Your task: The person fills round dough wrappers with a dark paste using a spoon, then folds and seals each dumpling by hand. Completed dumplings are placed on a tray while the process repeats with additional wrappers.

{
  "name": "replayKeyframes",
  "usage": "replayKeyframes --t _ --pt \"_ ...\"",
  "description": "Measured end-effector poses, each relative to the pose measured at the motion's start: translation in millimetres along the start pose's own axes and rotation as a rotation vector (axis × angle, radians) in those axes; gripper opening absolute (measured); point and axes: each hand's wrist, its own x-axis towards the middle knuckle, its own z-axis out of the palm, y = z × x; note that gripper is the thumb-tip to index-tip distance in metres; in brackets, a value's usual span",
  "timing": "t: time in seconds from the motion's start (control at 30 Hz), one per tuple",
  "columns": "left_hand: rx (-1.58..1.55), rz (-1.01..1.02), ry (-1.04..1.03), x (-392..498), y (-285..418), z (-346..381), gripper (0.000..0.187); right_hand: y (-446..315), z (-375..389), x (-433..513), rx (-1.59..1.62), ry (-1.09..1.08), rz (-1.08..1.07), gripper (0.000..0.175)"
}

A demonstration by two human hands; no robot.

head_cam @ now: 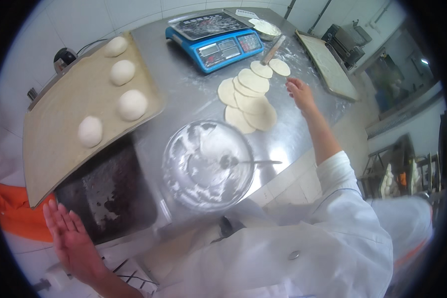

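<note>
My left hand [72,242] is held flat with its fingers stretched out, holding nothing. It is near the corner of a dark metal tray [130,190] and the paper-lined tray [56,141]. Several round dough balls [133,105] sit on that paper. My right hand [301,95] hovers with curled fingers just right of several flat dough rounds [253,81], most of them overlapping; nothing shows in its grip. A wooden rolling pin [273,51] touches the far rounds. Closer to me stands a metal bowl [208,190] dusted with flour, a long-handled utensil [262,162] across its rim.
On the steel table [152,59] stand a blue digital scale [229,48] and a flour bowl [264,29]. Another lined tray [329,65] lies along the right edge. Orange cloth [20,216] hangs at the left. A rack [391,180] with pale pieces stands at the right.
</note>
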Motion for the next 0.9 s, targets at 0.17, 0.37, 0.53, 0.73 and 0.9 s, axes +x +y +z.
replayKeyframes --t 0.17,0.37,0.53,0.73,0.9 --pt "0.023 -0.026 -0.084 -15.6 -50.9 59.3 0.054 81.8 1.5 94.5 -0.24 0.082 0.116 0.034" --pt "-0.054 -0.103 -0.113 -16.0 -132.1 149.0 0.046 103.1 7.7 169.0 -0.412 -0.03 -0.195 0.032" --pt "-0.08 -0.159 -0.075 -12.8 -173.0 196.8 0.04 103.4 42.4 211.1 -0.507 -0.281 -0.258 0.027" --pt "-0.025 -0.179 -0.03 -15.3 -196.7 211.6 0.033 67.5 54.3 184.9 -0.352 -0.346 -0.467 0.026" --pt "-0.041 -0.199 0.047 -22.8 -210.3 209.6 0.034 33.9 24.0 73.1 -0.48 -0.709 -0.412 0.03"
